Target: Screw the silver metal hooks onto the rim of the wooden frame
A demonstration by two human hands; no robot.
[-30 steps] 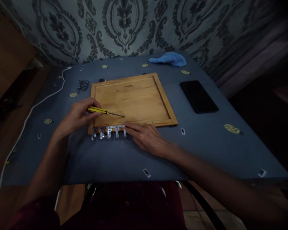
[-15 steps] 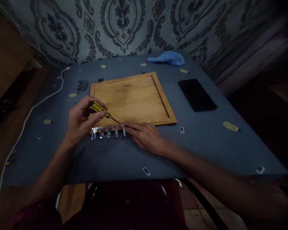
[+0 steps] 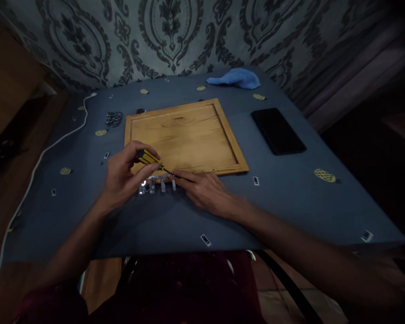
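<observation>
My left hand (image 3: 123, 175) is closed around the yellow-and-black handle of a screwdriver (image 3: 148, 157). The screwdriver slants down to the right, its tip at the near edge of a framed wooden board (image 3: 182, 137). Along that edge is a shiny metal hook rail (image 3: 163, 185) with several hooks hanging down; my left hand covers its left end. My right hand (image 3: 205, 191) lies low at the rail's right end, thumb and fingers closed together on it beside the screwdriver tip. Those fingertips hide whatever sits right under the tip.
A black phone (image 3: 278, 131) lies right of the board, and a blue cloth (image 3: 236, 79) at the back by the patterned wall. Several small metal hooks (image 3: 114, 119) are piled at the left. A white cable (image 3: 64, 135) runs down the table's left side.
My left hand and the screwdriver handle have moved right and slightly down, now covering the leftmost hook. The screwdriver stands a little steeper. My right hand keeps its place at the rail's right end.
</observation>
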